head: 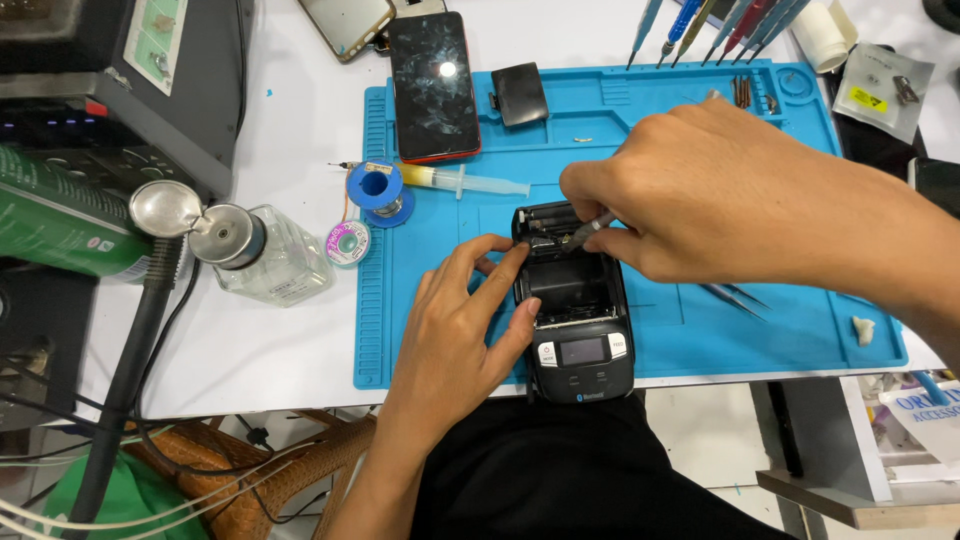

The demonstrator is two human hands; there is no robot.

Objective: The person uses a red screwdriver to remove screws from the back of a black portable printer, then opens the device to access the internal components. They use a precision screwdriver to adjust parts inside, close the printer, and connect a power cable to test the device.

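Device: small black printer (578, 330), lid open, on the blue mat (690, 120) at the surface's near edge.
Axis: long axis runs near to far; button panel nearest, open bay far.
Left hand (455, 340): fingers spread, bracing the printer's left side.
Right hand (700, 200): fingers pinched on a thin tool (590, 230), tip in the bay.
Advice: keep the brace firm and the tool strokes short.
Beyond: cracked phone (433, 85).

The right hand (700, 200) hides most of the thin grey metal tool (590, 230) it grips; only the tip shows. At 3 o'clock, the forearm leaves frame. The silver tweezers (735, 296) lie half covered beneath it.
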